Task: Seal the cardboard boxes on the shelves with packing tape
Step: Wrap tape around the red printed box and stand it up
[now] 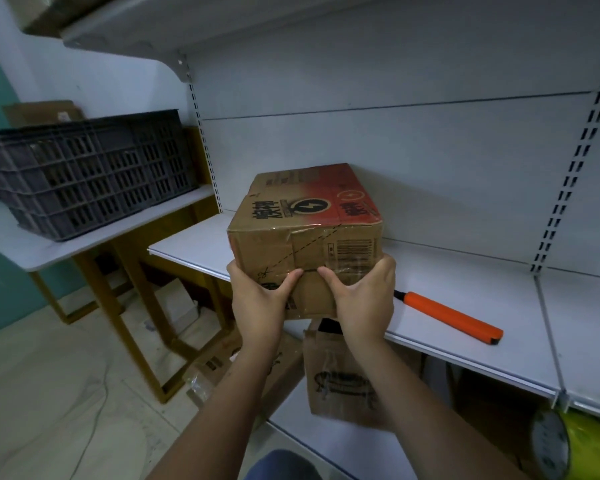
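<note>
A brown cardboard box (pixel 305 216) with a red printed top and a lightning logo is at the front of the white shelf (pixel 447 292), tilted toward me. My left hand (pixel 260 303) grips its lower left front, thumb pressed on the taped seam. My right hand (pixel 364 299) grips the lower right front and corner, thumb on the same seam. Clear tape runs across the box's front face. An orange-handled cutter (pixel 451 315) lies on the shelf to the right of the box. A yellow-green roll of tape (pixel 575 445) shows at the lower right edge.
A dark plastic crate (pixel 87 174) stands on a white-topped wooden table (pixel 49 247) to the left. More cardboard boxes (pixel 340 379) sit below the shelf. An upper shelf (pixel 187 26) hangs overhead. Slotted uprights (pixel 575 161) run up the back panel.
</note>
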